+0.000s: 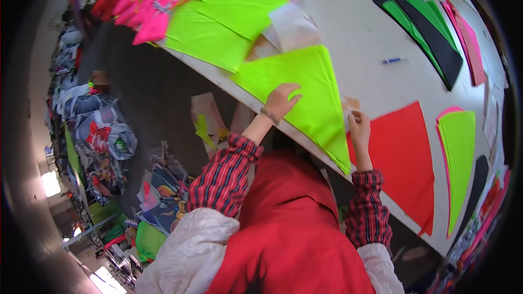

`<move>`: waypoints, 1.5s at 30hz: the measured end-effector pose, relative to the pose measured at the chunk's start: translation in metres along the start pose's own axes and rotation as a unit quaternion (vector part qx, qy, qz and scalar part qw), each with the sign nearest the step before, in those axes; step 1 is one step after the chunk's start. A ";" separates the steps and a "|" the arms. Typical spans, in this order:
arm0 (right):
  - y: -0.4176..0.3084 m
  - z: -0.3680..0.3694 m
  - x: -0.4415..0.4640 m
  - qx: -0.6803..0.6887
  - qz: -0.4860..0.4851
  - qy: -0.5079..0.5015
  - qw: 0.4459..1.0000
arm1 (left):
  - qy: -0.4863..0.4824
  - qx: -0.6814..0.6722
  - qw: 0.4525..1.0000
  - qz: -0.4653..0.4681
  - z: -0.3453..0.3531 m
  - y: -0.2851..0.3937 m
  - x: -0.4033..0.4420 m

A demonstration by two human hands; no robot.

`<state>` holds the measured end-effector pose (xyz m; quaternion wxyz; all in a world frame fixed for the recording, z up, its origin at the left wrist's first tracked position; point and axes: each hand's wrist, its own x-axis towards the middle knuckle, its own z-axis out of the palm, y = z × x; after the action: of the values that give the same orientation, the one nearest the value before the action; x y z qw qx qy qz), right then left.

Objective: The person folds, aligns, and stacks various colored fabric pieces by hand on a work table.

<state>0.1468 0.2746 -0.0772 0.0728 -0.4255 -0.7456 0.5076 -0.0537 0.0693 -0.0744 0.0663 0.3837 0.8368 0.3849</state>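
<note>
My left hand rests on a lime-green fabric piece at the table's near edge, its fingers apart. To the right, my right hand has its fingers pinched together between the lime piece and a red fabric piece; what it holds, if anything, is too small to make out. More lime-green fabric lies up and to the left, with white paper beside it.
On the white table are a blue pen, black and green pieces, and a lime piece over pink. Pink bundles sit at the upper left. Bagged scraps lie on the floor.
</note>
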 end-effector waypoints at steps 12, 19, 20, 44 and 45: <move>-0.043 0.061 -0.023 -0.319 0.003 0.046 0.946 | -0.263 0.365 0.884 -0.123 -0.036 -0.070 0.107; -0.059 0.063 -0.015 -0.331 0.141 -0.021 0.933 | -0.320 0.065 0.941 -0.088 -0.028 -0.091 0.111; -0.065 0.061 -0.018 -0.367 0.115 0.005 0.923 | -0.343 -0.038 0.934 -0.095 -0.018 -0.100 0.114; -0.015 -0.001 -0.138 -0.005 -0.100 0.155 0.983 | -0.393 0.067 0.917 0.030 -0.002 0.001 0.101; -0.007 -0.025 -0.161 0.001 -0.082 0.141 0.987 | -0.396 0.063 0.914 0.064 0.002 0.027 0.091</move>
<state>0.2571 0.1771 -0.0073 0.2195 -0.4301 -0.7596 0.4357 -0.1006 0.1444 -0.0407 0.3437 0.5608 0.7379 0.1513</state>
